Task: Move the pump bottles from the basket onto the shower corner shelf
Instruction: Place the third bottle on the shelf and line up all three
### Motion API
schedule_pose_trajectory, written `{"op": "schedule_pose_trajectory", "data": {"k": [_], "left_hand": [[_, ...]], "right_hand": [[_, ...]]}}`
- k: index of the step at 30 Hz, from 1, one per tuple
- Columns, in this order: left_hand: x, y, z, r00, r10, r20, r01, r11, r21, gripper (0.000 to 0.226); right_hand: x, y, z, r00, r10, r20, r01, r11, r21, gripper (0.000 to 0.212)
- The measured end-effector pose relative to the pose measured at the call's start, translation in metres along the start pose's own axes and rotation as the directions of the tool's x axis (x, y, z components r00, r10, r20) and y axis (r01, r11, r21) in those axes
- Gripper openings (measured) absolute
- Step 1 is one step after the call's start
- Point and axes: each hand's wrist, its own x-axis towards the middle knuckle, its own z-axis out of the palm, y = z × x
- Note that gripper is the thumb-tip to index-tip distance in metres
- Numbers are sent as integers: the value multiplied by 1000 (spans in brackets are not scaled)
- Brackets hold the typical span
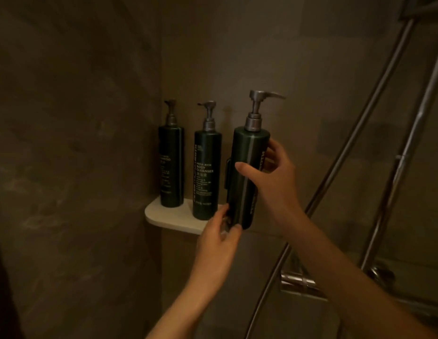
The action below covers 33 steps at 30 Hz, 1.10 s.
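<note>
Two dark green pump bottles stand upright on the white corner shelf (161, 216): one in the corner (171, 167) and a second marked body cleanser (206, 177) to its right. A third dark green pump bottle (245, 172) is at the shelf's right end, slightly tilted, its silver pump spout pointing right. My right hand (271, 182) wraps around its middle. My left hand (220, 238) touches its base with the fingertips. Whether its base rests on the shelf is hidden by my left hand. No basket is in view.
Dark stone tile walls meet behind the shelf. A chrome shower rail and hose (374, 133) run diagonally at the right, with a chrome mixer valve (298, 280) below my right forearm.
</note>
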Motion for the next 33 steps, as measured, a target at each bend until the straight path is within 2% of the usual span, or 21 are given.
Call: {"op": "schedule_pose_trajectory", "data": {"k": [5,11,17,23,28,33], "left_hand": [[18,-21,13,993,120,3,-114,942,314,59],[33,-33,24,983,177,-41,-136,867,480,62],[39,-34,32,974,213,-73,-138,820,556,62],[35,-32,38,964,255,-80,-159,789,593,58],[19,-22,29,918,354,-176,-167,751,639,53],[22,-18,13,874,408,-264,-127,716,687,62]], "right_hand": [[21,31,6,998,54,-18,-53,997,65,64],[38,53,8,999,50,21,-51,997,65,66],[37,72,9,998,18,63,-21,999,36,74],[35,82,1,992,17,121,-18,1000,9,74],[24,89,-14,987,19,158,-22,1000,21,65],[9,103,-19,970,43,241,-45,999,0,68]]}}
